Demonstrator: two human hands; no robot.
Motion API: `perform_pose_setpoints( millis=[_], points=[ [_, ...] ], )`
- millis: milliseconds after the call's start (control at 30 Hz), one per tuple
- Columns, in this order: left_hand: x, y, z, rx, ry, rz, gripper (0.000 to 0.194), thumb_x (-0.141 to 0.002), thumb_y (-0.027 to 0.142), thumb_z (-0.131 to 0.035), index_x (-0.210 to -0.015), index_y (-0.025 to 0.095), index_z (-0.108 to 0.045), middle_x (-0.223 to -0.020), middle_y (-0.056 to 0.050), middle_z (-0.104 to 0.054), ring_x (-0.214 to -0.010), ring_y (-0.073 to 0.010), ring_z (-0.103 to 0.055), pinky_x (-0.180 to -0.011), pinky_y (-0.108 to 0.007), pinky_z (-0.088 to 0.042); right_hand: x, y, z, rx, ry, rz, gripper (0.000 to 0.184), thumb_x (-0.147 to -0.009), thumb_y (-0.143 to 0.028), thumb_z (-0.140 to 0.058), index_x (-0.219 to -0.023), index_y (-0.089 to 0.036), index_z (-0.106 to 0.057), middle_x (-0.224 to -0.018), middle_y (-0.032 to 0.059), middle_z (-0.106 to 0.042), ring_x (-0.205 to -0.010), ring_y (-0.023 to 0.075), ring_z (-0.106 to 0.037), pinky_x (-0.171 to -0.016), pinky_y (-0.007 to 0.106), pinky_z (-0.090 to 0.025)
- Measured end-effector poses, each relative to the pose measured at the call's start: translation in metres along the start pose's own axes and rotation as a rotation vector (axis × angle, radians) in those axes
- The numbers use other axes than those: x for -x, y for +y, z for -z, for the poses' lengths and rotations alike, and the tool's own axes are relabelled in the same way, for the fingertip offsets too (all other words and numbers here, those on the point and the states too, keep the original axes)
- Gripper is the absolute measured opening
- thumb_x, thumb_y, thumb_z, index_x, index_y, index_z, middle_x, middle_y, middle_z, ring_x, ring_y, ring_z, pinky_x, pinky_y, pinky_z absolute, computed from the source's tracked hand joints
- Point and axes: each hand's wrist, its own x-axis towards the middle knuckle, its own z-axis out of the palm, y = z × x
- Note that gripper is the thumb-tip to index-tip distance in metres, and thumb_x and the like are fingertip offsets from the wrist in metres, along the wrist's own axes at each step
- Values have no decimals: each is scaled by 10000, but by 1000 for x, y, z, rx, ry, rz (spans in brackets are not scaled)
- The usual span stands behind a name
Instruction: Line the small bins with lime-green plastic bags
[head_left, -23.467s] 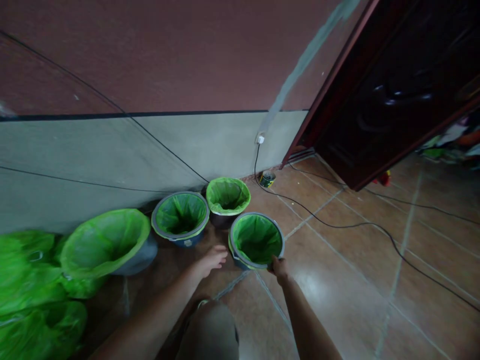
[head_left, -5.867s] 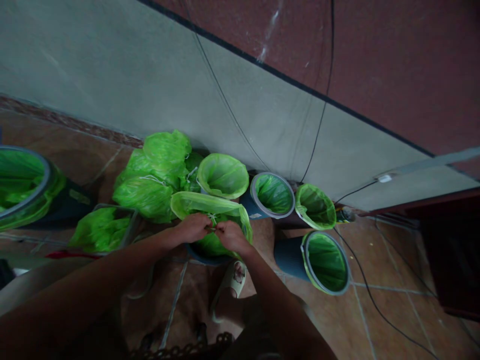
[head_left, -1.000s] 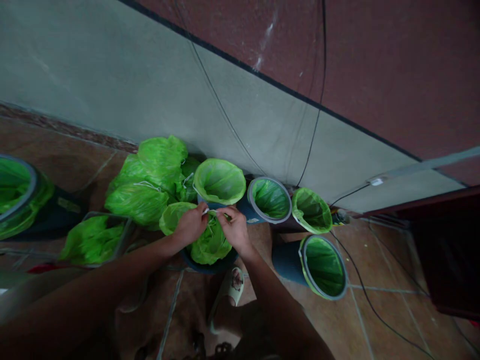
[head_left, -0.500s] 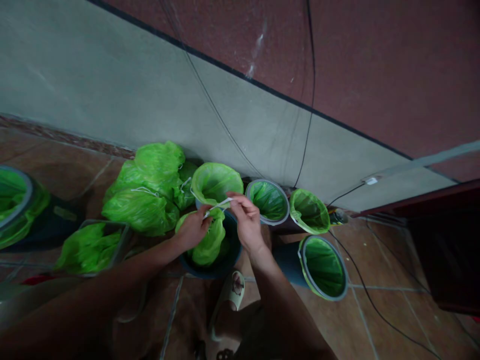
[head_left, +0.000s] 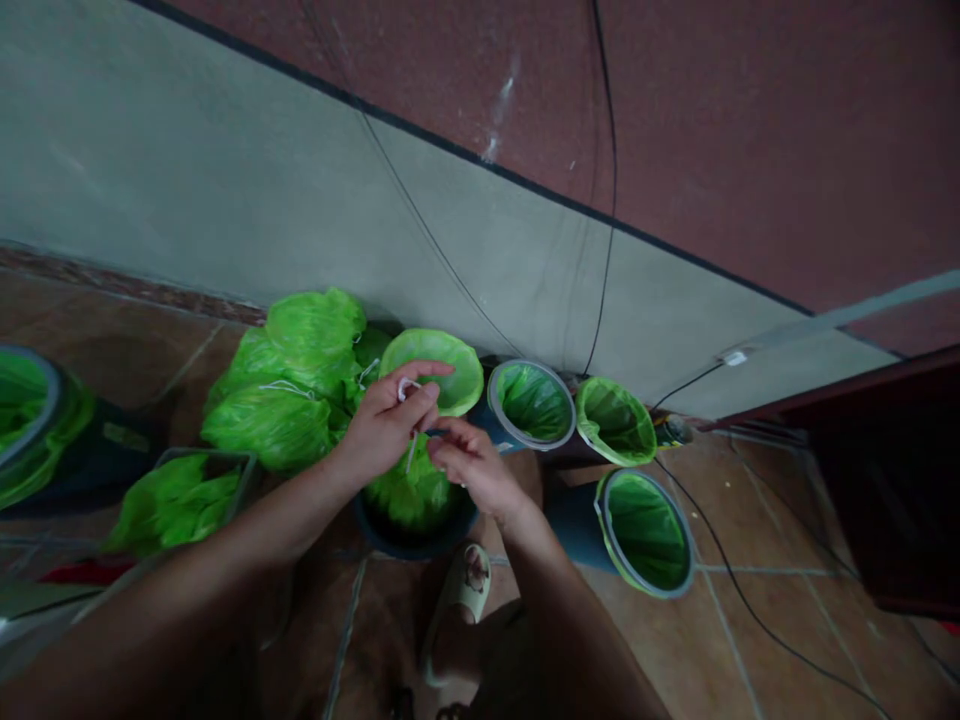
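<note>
A white drawstring [head_left: 406,385] loops over the fingers of my left hand [head_left: 382,420], pinched between thumb and forefinger; one strand hangs toward the bag. My right hand [head_left: 480,470] is closed just to the right and slightly lower, fingertips together, with a small white bit of the string showing beneath them. Under both hands a gathered green garbage bag [head_left: 412,495] sits inside a dark blue bin [head_left: 416,550]. Its top is partly covered by my fingers.
Several tied green bags [head_left: 274,420] are heaped on the left, near a grey tub [head_left: 244,475] holding green plastic. Along the wall stand lined bins [head_left: 570,395]; another bin [head_left: 577,530] lies tilted at right. A cable [head_left: 739,610] crosses the tiles by my slippered foot [head_left: 469,590].
The string was stretched taut between both hands; now it is looped at my left hand. My left hand has risen, my right has dropped slightly, and the bag sits lower in the bin.
</note>
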Motion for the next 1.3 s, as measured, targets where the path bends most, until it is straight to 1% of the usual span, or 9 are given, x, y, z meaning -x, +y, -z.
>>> perform_pose_setpoints(
  millis=[167,333,500,567,767,867,933,1133,1300],
  points=[
    [-10,4,1,249,41,96,310,-787,312,-612,-1048,145,-623,-501,79,-390,-430,-60,-318,-423,-194,-233,-3,13,-16,174,-167,13,307,-809,-371,-637,-611,-164,-526,-560,-45,-467,-520,59,-389,-493,207,-290],
    [-17,-20,17,123,240,184,356,-737,302,-613,-1064,163,-603,-835,-16,-655,-751,-135,-596,-719,-271,-459,-5,-3,3,-217,43,4,288,-821,-456,-627,-815,-171,-587,-540,-72,-412,-439,41,-266,-405,203,-144],
    [1,-51,12,-402,-271,128,185,-758,304,-570,-856,189,-677,-863,-15,-710,-846,-186,-621,-866,-325,-448,-6,-11,15,-350,122,81,292,-794,-445,-669,-840,-166,-596,-537,-75,-430,-413,27,-237,-394,196,-142],
    [6,-56,8,-509,-301,87,217,-804,328,-510,-819,202,-686,-838,-5,-715,-832,-183,-623,-851,-314,-450,-7,-11,15,-360,115,83,292,-797,-441,-663,-862,-162,-604,-534,-73,-443,-405,26,-253,-392,193,-156],
    [-6,-63,16,-417,130,239,263,-781,347,-521,-691,159,-682,-675,-34,-685,-698,-174,-612,-728,-294,-458,-9,-20,31,-419,463,196,372,-705,-351,-744,-1001,-203,-574,-507,-109,-404,-395,31,-232,-372,177,-121],
    [-13,-68,18,-323,265,286,252,-773,339,-529,-768,141,-683,-593,-15,-629,-616,-157,-589,-653,-277,-449,-7,-26,36,-430,456,207,311,-715,-350,-730,-944,-200,-581,-491,-113,-361,-394,31,-193,-368,182,-106],
    [-13,-70,15,-368,170,292,246,-786,306,-491,-807,143,-674,-557,11,-579,-536,-137,-542,-580,-263,-423,-5,-29,33,-430,369,206,264,-744,-357,-709,-912,-195,-586,-497,-109,-351,-397,29,-178,-372,185,-112],
    [5,-68,-10,-849,-454,97,228,-807,200,-422,-693,178,-619,-580,5,-556,-572,-135,-522,-584,-254,-359,-6,-33,15,-473,218,204,232,-782,-375,-691,-895,-196,-595,-504,-111,-281,-413,33,-151,-378,176,-126],
    [12,-69,-15,-932,-531,94,246,-834,316,-461,-705,187,-625,-606,-5,-583,-588,-148,-534,-580,-258,-341,-11,-27,18,-446,279,180,322,-794,-435,-663,-1006,-201,-600,-613,-69,-483,-443,37,-308,-423,166,-283]
  ],
)
